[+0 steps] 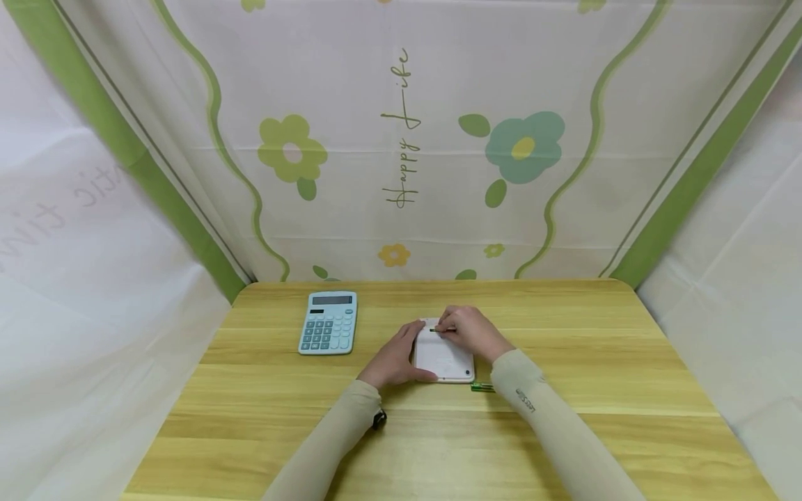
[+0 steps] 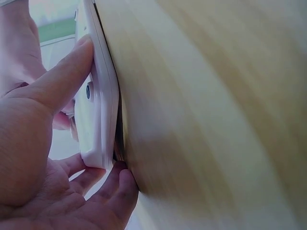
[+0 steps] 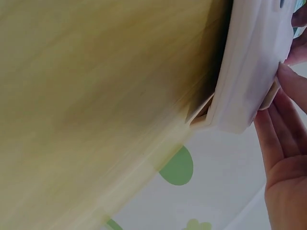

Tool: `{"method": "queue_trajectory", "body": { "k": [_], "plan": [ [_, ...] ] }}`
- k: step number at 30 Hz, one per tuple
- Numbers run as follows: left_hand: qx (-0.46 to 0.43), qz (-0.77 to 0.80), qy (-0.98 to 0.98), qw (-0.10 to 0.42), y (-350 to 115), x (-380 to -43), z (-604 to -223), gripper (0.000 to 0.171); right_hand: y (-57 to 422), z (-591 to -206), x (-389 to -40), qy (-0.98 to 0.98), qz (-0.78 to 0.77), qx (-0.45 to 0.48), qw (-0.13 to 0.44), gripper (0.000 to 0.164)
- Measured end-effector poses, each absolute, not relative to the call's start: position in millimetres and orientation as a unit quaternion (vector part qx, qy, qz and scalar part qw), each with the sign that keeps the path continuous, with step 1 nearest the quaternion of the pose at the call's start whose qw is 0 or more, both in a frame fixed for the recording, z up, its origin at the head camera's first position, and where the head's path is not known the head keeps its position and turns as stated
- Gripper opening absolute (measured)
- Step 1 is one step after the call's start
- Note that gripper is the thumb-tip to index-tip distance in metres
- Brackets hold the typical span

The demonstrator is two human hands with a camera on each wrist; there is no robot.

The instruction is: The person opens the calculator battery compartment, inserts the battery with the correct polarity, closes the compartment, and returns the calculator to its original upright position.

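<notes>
A white, round-cornered flat device (image 1: 445,358) lies on the table with its plain face up and a small dark dot near one corner. My left hand (image 1: 396,355) grips it, thumb over the near edge and fingers along the left side. The left wrist view shows the device's edge (image 2: 103,110) between thumb and fingers, with a narrow gap beneath it. Over the device's far part, my right hand (image 1: 470,330) pinches a small thin piece (image 3: 269,98); its kind cannot be told. Green batteries (image 1: 482,387) lie by the device's near right corner, partly behind the right sleeve.
A light blue calculator (image 1: 328,323) lies face up to the left of the device. The wooden table (image 1: 626,390) ends at a white curtain (image 1: 351,223) with flower prints behind it. A black item (image 1: 379,419) shows at the left wrist.
</notes>
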State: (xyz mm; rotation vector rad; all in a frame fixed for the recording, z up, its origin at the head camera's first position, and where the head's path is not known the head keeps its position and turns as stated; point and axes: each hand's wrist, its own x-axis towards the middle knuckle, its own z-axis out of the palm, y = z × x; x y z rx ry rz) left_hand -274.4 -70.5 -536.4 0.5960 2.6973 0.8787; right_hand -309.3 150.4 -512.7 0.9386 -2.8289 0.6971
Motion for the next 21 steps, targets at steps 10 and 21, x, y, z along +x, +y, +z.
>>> {"method": "queue_trajectory", "body": {
  "k": [10, 21],
  "plan": [
    [0.207, 0.299, 0.924, 0.117, -71.6, -275.3, -540.2, 0.117, 153.3, -514.5, -307.4, -0.918, 0.202, 0.337, 0.043, 0.014],
    [0.209, 0.299, 0.924, 0.117, -71.7, -275.8, -540.1, 0.116, 154.9, -514.8, -306.8, -0.915, 0.189, 0.354, 0.046, 0.018]
  ]
}}
